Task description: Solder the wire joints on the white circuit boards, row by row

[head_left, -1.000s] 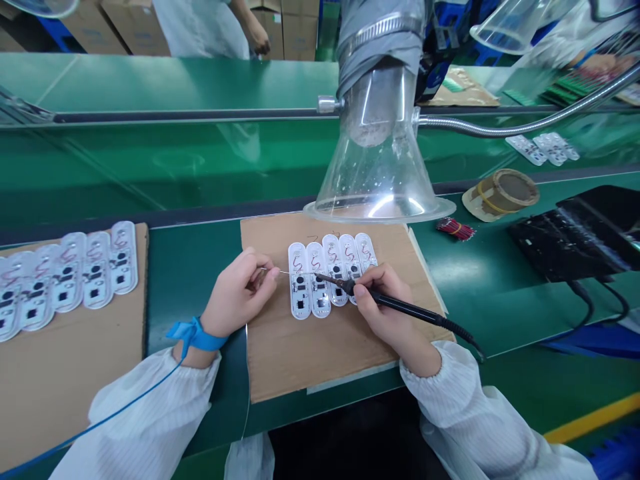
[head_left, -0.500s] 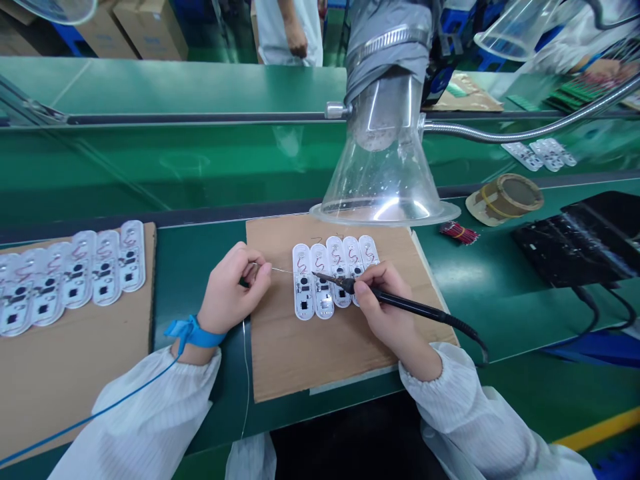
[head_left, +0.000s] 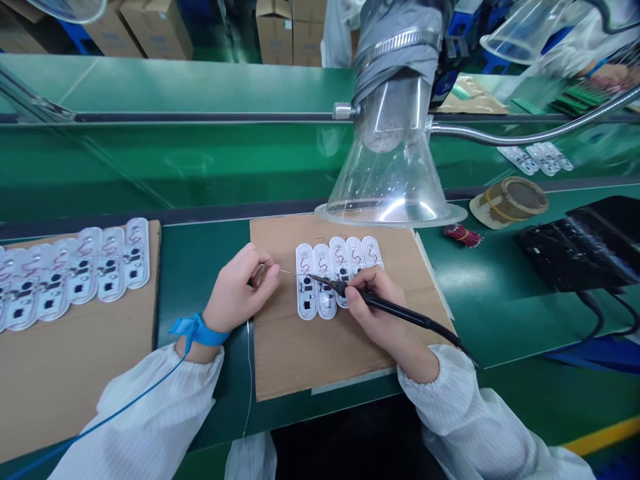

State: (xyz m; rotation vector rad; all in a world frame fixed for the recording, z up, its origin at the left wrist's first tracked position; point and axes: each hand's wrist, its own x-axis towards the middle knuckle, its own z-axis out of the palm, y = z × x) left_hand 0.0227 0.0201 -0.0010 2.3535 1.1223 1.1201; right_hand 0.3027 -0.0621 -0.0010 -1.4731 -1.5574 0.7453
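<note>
While left hand (head_left: 237, 290) pinches wire (head_left: 276, 269), right (head_left: 375, 327) holds iron (head_left: 395, 310)

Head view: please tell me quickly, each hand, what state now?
Left hand: closed, pinching thin solder wire.
Right hand: closed, holding a soldering iron.

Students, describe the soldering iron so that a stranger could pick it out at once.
Find the clear funnel-shaped plastic fume hood over the brown cardboard sheet. Below it lie white oblong circuit boards, and a slim black soldering iron rests in the right hand above them. Its black cord sets it apart from the thin silver wire in the left hand.
</note>
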